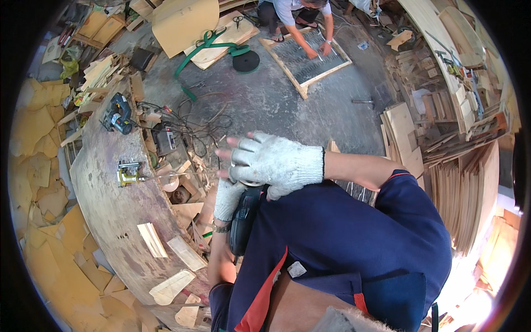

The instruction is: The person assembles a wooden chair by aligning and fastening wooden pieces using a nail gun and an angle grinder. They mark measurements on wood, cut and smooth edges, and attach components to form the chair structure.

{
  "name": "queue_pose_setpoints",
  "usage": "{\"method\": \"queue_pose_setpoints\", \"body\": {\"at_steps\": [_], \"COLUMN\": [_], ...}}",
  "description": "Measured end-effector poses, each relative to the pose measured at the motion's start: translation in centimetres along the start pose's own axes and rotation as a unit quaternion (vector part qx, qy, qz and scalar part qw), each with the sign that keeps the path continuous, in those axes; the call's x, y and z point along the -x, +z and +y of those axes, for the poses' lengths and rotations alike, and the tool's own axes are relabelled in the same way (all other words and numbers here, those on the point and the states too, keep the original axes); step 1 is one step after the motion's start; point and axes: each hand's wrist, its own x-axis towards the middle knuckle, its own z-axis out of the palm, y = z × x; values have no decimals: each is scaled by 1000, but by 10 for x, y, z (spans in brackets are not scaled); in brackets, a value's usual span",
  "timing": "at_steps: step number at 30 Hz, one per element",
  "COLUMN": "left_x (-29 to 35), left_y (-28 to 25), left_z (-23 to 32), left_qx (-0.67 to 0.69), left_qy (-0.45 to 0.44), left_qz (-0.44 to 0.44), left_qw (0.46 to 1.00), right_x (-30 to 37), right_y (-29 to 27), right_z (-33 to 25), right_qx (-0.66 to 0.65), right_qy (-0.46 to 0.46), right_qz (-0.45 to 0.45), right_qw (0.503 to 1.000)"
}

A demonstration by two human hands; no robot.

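My right hand [276, 160] wears a white knit glove with bare fingertips. Its fingers stretch leftward, slightly apart, over my left hand [228, 200], which wears a similar glove. The right hand covers the left hand's fingers, so their grip is hidden. Just under my right palm shows the edge of a shiny metal ring [250, 183]. Against my left wrist and my dark blue shirt sits a rounded black object [243, 224] whose kind I cannot make out. A dark band [222, 227] circles my left wrist.
On the worn bench [116, 205] at left lie a blue jigsaw [119, 114], a yellow-and-black tool [129, 174] and wood strips [152, 240]. Cables [204, 124] tangle beyond it. Farther off, a co-worker's hands [318, 51] work on a wooden frame [303, 88]. Boards [456, 193] stack at right.
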Motion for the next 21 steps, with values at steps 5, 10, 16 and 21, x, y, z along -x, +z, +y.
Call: {"method": "queue_pose_setpoints", "body": {"at_steps": [5,10,16,21], "left_x": [-4,-7,-3,15], "left_y": [-7,-19,0,18], "left_z": [-5,-27,-15,-2], "left_qx": [-13,-288,-83,77], "left_qy": [-43,56,-17,-66], "left_qz": [-50,-105,-76,-3], "left_qw": [998,950,993,995], "right_x": [-1,-3,-2,0], "right_y": [0,-2,-26,-25], "right_z": [-1,5,23,66], "right_qx": [-128,-3,-114,-564], "right_qy": [157,-62,-120,69], "right_qz": [-68,-55,-34,59], "right_qw": [977,997,986,821]}}
